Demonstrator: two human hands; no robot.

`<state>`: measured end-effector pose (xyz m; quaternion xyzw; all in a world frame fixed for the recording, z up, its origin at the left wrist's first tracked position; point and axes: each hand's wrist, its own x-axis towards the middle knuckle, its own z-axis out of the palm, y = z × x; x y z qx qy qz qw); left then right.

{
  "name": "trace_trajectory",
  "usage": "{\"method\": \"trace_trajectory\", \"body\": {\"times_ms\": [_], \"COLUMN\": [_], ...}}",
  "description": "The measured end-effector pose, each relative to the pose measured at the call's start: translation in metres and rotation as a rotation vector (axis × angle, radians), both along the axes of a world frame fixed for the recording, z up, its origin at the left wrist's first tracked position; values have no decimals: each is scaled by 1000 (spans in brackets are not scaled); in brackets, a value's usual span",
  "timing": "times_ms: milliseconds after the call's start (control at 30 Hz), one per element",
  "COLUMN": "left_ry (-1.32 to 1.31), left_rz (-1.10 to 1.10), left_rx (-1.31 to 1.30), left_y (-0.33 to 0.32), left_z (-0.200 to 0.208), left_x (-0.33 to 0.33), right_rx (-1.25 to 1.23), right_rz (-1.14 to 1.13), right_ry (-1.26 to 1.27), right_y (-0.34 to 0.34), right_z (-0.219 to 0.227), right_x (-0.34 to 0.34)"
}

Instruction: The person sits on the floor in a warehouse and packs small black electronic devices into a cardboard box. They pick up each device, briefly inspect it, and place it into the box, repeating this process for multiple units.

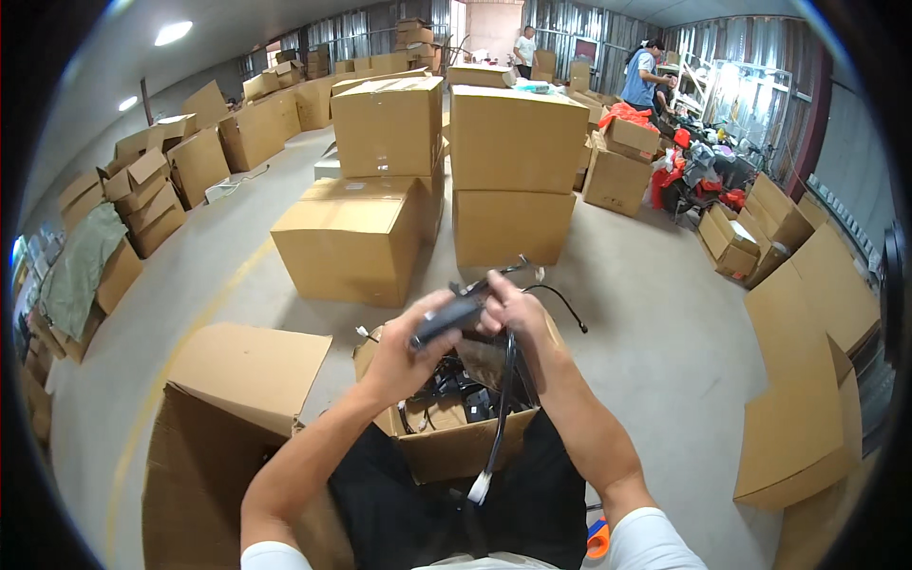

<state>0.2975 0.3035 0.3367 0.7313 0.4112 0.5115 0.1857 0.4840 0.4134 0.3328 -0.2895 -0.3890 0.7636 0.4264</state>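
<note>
Above an open cardboard box (465, 454), my left hand (403, 350) is closed around a slim black box-shaped device (443, 323) with cables. My right hand (518, 312) pinches the black cable (502, 418) at the device's far end. One length of it hangs down past my right wrist to a white plug connector (479, 488) over my lap. Other thin leads with small plugs stick out beyond both hands. Inside the box lie several black devices (480, 407) with leads, partly hidden by my hands. My fingers are slightly blurred.
A large open carton (214, 456) stands at my left. Stacked closed cartons (518, 142) rise ahead. Flattened cardboard (798, 380) lies at the right. An orange and blue roll (598, 540) is beside my right leg. Two people (642, 76) stand at the back.
</note>
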Motion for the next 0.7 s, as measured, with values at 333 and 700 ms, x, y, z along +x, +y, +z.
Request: {"method": "trace_trajectory", "body": {"times_ms": [333,700], "left_ry": [-275,-1097], "left_rz": [139,108], "left_rx": [59,-254], "left_y": [28,13], "left_z": [-88,-92], "left_x": [96,94], "right_rx": [-101,320], "right_rz": [-664,-390], "right_ry": [155,-211], "right_y": [46,1], "right_z": [-2,-20], "right_x": [2,-8]}}
